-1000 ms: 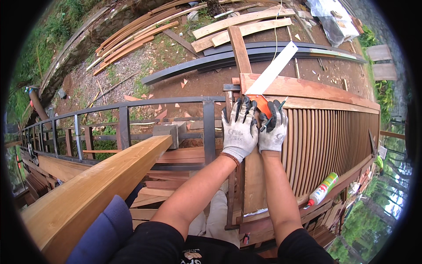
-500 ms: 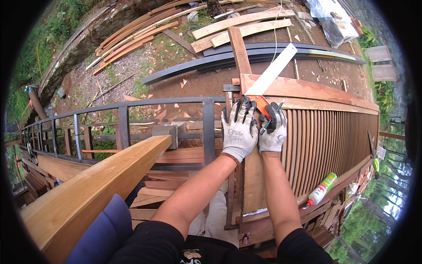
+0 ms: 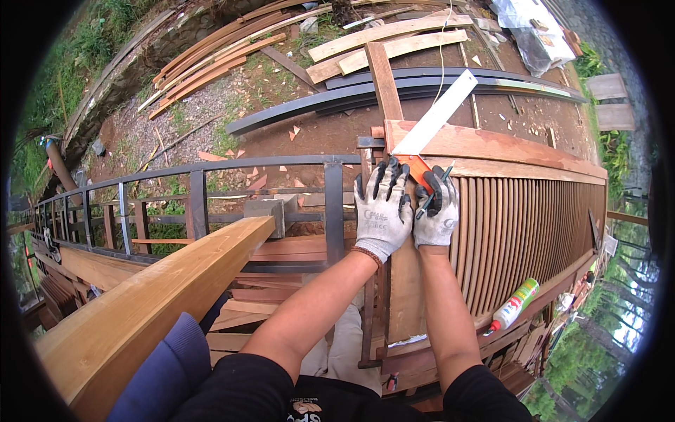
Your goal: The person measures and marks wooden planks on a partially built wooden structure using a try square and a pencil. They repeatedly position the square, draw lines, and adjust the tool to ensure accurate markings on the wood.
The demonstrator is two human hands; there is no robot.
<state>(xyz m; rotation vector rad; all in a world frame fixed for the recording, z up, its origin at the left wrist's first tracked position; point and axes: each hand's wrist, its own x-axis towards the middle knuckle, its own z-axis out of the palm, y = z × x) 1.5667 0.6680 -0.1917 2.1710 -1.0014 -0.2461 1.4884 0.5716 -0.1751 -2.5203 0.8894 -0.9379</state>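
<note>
My left hand [image 3: 383, 211], in a grey glove with black fingertips, lies with fingers spread on a wooden board [image 3: 406, 295], its fingertips on the orange handle of a square [image 3: 415, 169]. The square's white blade points up and right across the top rail [image 3: 513, 155] of a slatted wooden panel [image 3: 520, 225]. Beside it, my right hand [image 3: 436, 214], gloved alike, has its fingers curled round a slim dark pencil [image 3: 445, 176] next to the handle. A glue bottle with a red cap [image 3: 515, 304] lies on the panel's near side.
A thick wooden beam [image 3: 155, 295] runs diagonally on my left, by a black metal frame [image 3: 199, 204]. A blue padded thing [image 3: 148, 366] is at lower left. Loose planks [image 3: 394, 39], dark bars [image 3: 281, 116] and a plastic-covered stack [image 3: 534, 39] lie on the ground beyond.
My right hand and the pencil have shifted very slightly downward. My left hand and the square look almost the same.
</note>
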